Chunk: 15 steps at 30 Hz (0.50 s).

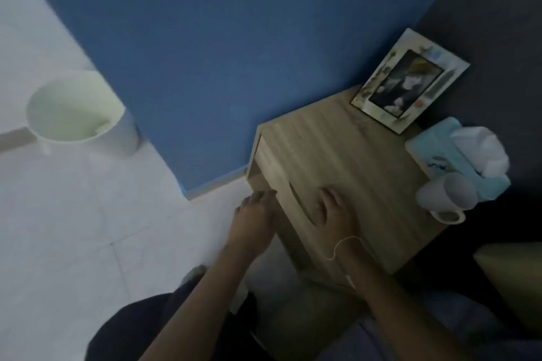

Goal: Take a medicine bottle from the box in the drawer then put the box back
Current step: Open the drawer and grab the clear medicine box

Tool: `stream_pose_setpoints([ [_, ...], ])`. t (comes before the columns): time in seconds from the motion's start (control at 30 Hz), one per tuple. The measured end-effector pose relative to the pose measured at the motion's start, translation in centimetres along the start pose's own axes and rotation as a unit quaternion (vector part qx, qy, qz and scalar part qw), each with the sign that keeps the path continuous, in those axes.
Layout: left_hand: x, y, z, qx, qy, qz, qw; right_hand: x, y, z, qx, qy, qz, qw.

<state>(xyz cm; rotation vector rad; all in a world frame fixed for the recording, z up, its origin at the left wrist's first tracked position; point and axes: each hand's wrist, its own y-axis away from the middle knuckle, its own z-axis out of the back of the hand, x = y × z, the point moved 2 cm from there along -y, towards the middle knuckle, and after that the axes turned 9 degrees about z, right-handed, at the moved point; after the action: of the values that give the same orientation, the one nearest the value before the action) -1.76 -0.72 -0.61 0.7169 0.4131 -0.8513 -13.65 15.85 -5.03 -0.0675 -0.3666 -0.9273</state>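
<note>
A light wooden nightstand [346, 155] stands against the blue wall. Its drawer front [275, 182] faces left and looks closed. My left hand [253, 214] reaches to the drawer's front edge, fingers curled at the side of it. My right hand [334, 211] lies flat on the nightstand's top near the front edge, fingers spread. A thin cord loops around my right wrist. No box or medicine bottle is visible. The scene is dim and blurred.
On the nightstand stand a picture frame [410, 91], a blue tissue box [457, 161] and a white cup [445, 193] with a tape roll [448, 216] beside it. A white bin [73, 108] stands on the tiled floor at left. A cushion [513, 278] lies at right.
</note>
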Motion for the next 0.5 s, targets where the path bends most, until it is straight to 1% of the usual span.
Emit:
stream_pose_setpoints([
  [0.1, 0.4, 1.5, -2.9, -0.047, -0.002, -0.014, 0.999, -0.7, 0.8, -1.5, -0.057, 0.001, 0.022, 0.998],
  [0.2, 0.5, 4.0, -5.4, -0.097, 0.017, -0.019, 0.995, -1.0, 1.4, -2.3, -0.079, 0.050, 0.052, 0.994],
  [0.3, 0.9, 5.5, -6.8, -0.134, 0.011, -0.022, 0.991, -1.5, 1.4, -2.5, -0.092, 0.044, 0.066, 0.993],
  [0.4, 1.4, 5.6, -7.6, -0.144, -0.006, -0.014, 0.989, -1.4, 1.4, -2.4, -0.099, 0.046, 0.074, 0.991],
  [0.5, 1.6, 4.0, -8.2, -0.141, -0.016, -0.001, 0.990, -1.7, 0.9, -2.0, -0.097, 0.075, 0.099, 0.987],
])
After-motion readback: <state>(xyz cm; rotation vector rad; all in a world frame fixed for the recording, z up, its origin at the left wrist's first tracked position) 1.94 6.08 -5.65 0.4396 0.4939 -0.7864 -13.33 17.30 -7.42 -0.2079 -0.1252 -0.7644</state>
